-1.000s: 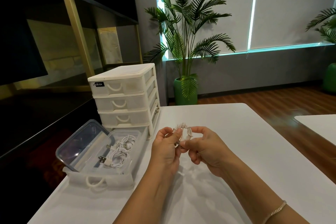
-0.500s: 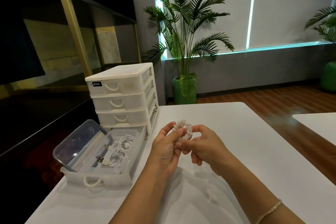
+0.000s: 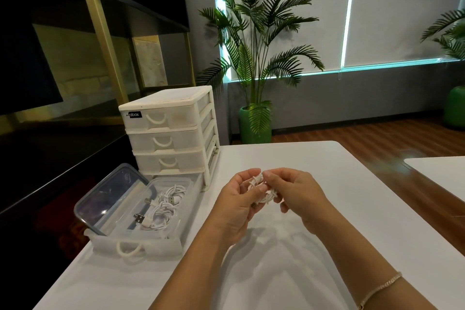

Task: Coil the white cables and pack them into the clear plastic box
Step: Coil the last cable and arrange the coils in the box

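A small coiled white cable (image 3: 261, 190) is held above the white table (image 3: 339, 204), between both hands. My left hand (image 3: 237, 206) grips the coil from the left with thumb and fingers curled on it. My right hand (image 3: 295, 192) pinches it from the right, and its fingers hide part of the coil. The clear plastic box (image 3: 187, 199) lies open at the left of the table, with several coiled white cables (image 3: 161, 211) with USB plugs inside. Its clear lid (image 3: 110, 196) leans against the box's left side.
A white three-drawer organiser (image 3: 168, 133) stands right behind the box. A pulled-out drawer with a handle (image 3: 128, 250) sits under or in front of the box. The table's left edge runs close to the box. A second table (image 3: 437, 171) is at the right, with potted palms beyond.
Both hands stay together on the coil and have shifted a little to the right and slightly lower; the fingers have turned the coil between them. The box and its cables have not moved.
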The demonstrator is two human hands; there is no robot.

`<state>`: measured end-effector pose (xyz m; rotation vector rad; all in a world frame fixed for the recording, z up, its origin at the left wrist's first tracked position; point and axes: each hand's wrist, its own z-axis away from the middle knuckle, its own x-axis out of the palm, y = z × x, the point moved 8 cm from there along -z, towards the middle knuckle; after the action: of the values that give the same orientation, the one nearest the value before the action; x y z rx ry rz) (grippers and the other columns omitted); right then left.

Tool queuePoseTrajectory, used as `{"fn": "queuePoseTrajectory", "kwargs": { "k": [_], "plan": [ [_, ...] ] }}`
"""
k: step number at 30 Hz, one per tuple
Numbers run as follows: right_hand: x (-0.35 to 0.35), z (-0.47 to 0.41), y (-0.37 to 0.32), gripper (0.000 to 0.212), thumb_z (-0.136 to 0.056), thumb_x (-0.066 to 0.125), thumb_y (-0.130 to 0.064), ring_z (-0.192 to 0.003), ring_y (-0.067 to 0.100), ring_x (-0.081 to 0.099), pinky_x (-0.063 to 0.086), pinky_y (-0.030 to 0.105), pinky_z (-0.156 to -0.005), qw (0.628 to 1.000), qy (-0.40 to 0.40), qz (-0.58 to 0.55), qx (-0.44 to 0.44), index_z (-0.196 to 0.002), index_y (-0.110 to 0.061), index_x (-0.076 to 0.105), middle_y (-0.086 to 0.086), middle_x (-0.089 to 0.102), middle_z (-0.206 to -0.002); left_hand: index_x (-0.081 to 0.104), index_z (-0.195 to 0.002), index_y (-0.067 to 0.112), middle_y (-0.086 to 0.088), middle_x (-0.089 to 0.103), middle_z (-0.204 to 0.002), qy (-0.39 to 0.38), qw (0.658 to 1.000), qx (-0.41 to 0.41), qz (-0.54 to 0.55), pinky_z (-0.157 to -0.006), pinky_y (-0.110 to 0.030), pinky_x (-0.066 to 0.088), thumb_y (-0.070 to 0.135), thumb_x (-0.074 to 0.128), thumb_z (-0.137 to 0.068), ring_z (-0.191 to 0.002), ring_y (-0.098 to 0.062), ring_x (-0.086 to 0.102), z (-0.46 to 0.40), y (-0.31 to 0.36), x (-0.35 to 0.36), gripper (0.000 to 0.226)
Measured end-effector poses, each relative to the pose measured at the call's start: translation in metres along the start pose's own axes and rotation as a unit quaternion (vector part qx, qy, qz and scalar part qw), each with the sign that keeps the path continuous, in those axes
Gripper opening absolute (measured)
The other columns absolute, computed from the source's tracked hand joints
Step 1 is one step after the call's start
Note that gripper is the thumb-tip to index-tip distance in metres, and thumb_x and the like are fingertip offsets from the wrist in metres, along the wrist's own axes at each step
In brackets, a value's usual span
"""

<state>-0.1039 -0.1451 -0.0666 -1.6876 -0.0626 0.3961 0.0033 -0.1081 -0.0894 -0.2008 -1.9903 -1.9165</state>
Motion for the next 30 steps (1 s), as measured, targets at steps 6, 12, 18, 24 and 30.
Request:
{"fn": "queuePoseTrajectory", "kwargs": {
  "k": [6,12,18,24,30],
  "plan": [
    [0.0,-0.003,0.001,0.019,-0.091,0.055,-0.029,-0.065,0.009,0.055,0.042,0.021,-0.057,0.998,0.028,0.058,-0.026,-0.092,-0.017,0.069,-0.004,0.066,-0.078,0.059,-0.103,0.019,-0.015,0.062,-0.111,0.003,0.992,0.016,-0.122,-0.083,-0.034,0.055,-0.011,0.06,-0.078,-0.098,-0.026,0.063,-0.001,0.001,-0.006,0.039],
    [-0.01,-0.005,-0.002,0.024,-0.093,0.052,-0.032,-0.075,0.01,0.057,0.046,0.02,-0.068,0.987,0.089,0.122,-0.048,-0.1,-0.014,0.067,-0.004,0.064,-0.082,0.065,-0.11,0.024,0.007,0.066,-0.105,0.145,0.87,0.169,-0.439,-0.064,-0.01,0.05,0.024,0.07,-0.079,-0.086,-0.009,0.063,0.011,0.03,-0.01,0.031],
    [-0.011,-0.002,-0.007,0.025,-0.091,0.054,-0.031,-0.083,0.012,0.058,0.046,0.02,-0.074,0.979,0.104,0.16,-0.074,-0.103,-0.013,0.067,0.002,0.067,-0.096,0.07,-0.109,0.016,-0.005,0.071,-0.086,0.093,0.807,0.258,-0.523,-0.053,-0.007,0.039,0.022,0.055,-0.09,-0.054,-0.005,0.049,0.014,0.035,0.006,0.024],
    [-0.013,-0.006,-0.003,0.024,-0.092,0.053,-0.027,-0.076,0.01,0.057,0.046,0.02,-0.069,0.988,0.092,0.115,-0.052,-0.104,-0.011,0.066,-0.003,0.063,-0.084,0.067,-0.102,0.024,0.008,0.067,-0.094,0.101,0.897,0.179,-0.391,-0.077,-0.016,0.052,0.024,0.059,-0.09,-0.086,-0.009,0.061,0.004,0.028,-0.009,0.015],
    [-0.005,-0.007,0.0,0.024,-0.095,0.05,-0.028,-0.065,0.009,0.05,0.037,0.02,-0.057,0.996,0.045,0.068,-0.031,-0.098,-0.011,0.065,-0.004,0.058,-0.073,0.067,-0.083,0.017,-0.006,0.065,-0.077,0.068,0.978,0.08,-0.181,-0.067,-0.026,0.058,0.012,0.056,-0.09,-0.072,-0.016,0.061,-0.004,0.015,-0.02,0.015]
  ]
}}
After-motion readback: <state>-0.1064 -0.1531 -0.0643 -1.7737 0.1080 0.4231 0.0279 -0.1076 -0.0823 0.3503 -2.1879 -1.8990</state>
